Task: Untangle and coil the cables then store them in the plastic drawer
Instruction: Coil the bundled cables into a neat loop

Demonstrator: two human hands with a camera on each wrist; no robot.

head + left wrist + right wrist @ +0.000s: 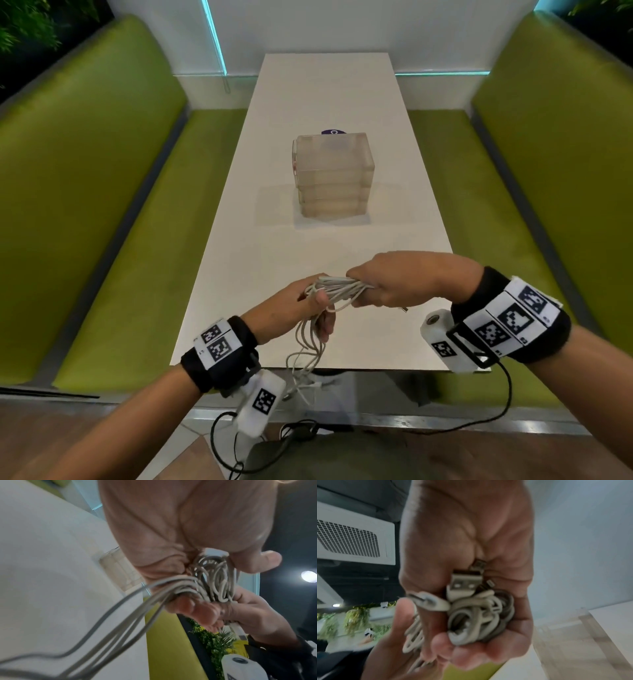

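A tangle of white cables (337, 287) is held above the near end of the white table (329, 102). My right hand (394, 282) grips one end of the bundle in a fist; USB plugs (464, 584) stick out of the looped cables (481, 616) in its palm. My left hand (308, 308) holds the other end, thumb over the strands (211, 580). Loose cable loops (306, 353) hang below the left hand past the table edge. The translucent plastic drawer unit (332, 174) stands mid-table, drawers closed.
Green benches (102, 205) run along both sides of the table (534, 192). A purple round item (333, 131) peeks out behind the drawer unit. Black wrist-camera leads (493, 407) hang from my wrists.
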